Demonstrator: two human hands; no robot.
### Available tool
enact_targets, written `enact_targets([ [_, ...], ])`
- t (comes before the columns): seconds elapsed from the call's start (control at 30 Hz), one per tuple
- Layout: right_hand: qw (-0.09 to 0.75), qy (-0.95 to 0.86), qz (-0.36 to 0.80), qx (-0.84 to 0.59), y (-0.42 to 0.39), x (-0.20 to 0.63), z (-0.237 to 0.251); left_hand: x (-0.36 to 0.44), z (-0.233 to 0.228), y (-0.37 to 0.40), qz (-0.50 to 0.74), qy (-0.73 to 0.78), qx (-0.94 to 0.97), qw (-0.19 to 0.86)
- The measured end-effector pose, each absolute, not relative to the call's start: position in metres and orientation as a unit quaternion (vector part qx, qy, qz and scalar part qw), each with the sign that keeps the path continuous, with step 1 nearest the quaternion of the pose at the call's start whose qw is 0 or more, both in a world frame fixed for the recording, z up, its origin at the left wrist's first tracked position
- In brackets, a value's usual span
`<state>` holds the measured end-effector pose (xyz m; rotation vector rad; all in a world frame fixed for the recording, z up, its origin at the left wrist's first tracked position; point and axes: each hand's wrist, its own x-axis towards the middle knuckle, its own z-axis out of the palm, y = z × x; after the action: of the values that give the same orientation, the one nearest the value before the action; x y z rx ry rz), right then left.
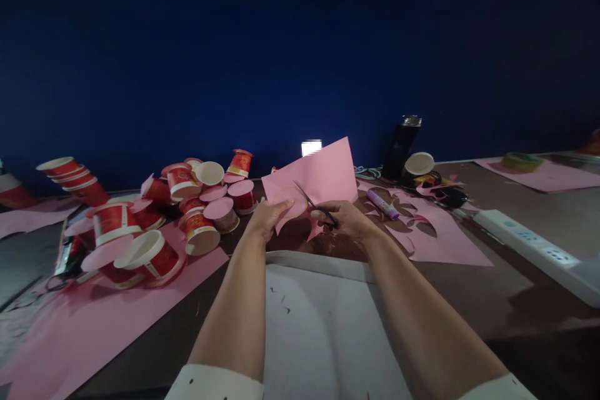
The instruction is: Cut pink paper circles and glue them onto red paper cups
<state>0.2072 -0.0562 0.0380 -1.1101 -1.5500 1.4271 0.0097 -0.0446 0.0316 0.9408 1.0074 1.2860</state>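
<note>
A sheet of pink paper [328, 169] is raised above the dark table, its lower edge cut into curves. My left hand [267, 219] grips its lower left part between thumb and fingers. My right hand [344, 220] is closed around the handles of dark scissors [319, 207]. Their blades point up and left across the paper, near a curved cut. A pink offcut hangs below the blades. To the left of my left hand stand and lie several red paper cups [201, 234], some with pink paper discs on their ends.
At the left, a stack of red cups [79, 181] leans over a large pink sheet [117, 319]. Right of my hands lie a purple glue stick [382, 205], a cut-out pink sheet [450, 244], a dark flask [400, 147] and a white power strip [534, 250]. A blue wall rises behind.
</note>
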Motion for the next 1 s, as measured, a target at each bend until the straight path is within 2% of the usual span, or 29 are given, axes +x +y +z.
enact_targets([
  [1.0,0.369,-0.608,0.543,-0.447,-0.0559,0.2102,0.0397,0.0100,0.0308,-0.0444,0.566,0.412,0.404,0.589],
])
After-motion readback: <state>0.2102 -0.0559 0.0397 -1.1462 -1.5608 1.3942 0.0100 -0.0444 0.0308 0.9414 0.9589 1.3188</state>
